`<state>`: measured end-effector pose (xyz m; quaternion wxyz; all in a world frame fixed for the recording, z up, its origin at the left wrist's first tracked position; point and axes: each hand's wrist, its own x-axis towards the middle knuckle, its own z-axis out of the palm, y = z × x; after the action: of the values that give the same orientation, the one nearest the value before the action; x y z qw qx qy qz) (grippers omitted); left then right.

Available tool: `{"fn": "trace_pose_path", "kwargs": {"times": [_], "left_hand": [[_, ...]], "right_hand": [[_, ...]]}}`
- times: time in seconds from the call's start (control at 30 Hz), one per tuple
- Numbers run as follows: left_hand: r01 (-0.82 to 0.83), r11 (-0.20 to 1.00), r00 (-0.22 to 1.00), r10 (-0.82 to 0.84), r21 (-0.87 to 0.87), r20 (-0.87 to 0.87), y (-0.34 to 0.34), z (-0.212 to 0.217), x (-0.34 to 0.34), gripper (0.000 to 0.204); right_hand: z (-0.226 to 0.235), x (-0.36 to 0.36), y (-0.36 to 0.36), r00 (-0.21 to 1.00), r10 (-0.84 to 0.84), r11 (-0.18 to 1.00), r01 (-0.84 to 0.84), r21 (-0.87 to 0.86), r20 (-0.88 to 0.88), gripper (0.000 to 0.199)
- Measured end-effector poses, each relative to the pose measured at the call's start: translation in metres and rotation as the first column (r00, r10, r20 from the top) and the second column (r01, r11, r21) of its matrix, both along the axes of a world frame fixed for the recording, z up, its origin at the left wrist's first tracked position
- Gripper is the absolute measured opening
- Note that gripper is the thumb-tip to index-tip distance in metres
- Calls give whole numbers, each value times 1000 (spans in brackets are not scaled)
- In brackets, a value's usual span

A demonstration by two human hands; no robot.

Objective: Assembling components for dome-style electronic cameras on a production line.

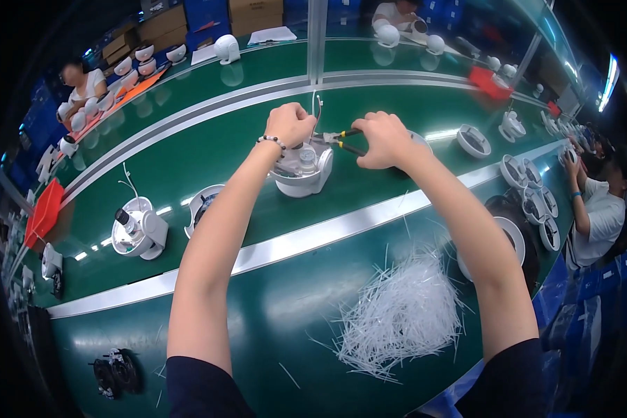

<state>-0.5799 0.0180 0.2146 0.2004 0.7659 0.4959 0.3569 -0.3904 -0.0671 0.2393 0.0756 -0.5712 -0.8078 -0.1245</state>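
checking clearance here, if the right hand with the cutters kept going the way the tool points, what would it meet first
The right hand holds cutters pointing leftward. First in line would likely be the thin wires by the left hand, above the white housing, though depth is hard to judge.

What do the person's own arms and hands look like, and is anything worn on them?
Both forearms are bare, with no gloves on the left hand or right hand. Short dark navy sleeves cover the upper arms. A beaded bracelet circles the left wrist.
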Motion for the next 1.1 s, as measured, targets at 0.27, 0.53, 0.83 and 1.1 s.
{"fn": "trace_pose_path", "kwargs": {"times": [0.27, 0.53, 0.83, 1.1], "left_hand": [[57, 997, 998, -56, -58, 16, -5, 0, 26, 20], [-129, 919, 840, -98, 372, 534, -37, 19, 12, 13], [565, 695, 824, -451, 444, -343, -181, 8, -115, 4], [-272, 949, 945, 294, 158, -140, -94, 28, -307, 16]], "right_hand": [[1, 8, 8, 998, -54, 998, 54, -43, -11, 42], [18, 31, -12, 849, -153, 972, 222, 79, -506, 48], [54, -42, -66, 399, 111, 942, -334, -31, -910, 43], [48, -169, -39, 858, 423, 906, -400, 136, -293, 50]]}}
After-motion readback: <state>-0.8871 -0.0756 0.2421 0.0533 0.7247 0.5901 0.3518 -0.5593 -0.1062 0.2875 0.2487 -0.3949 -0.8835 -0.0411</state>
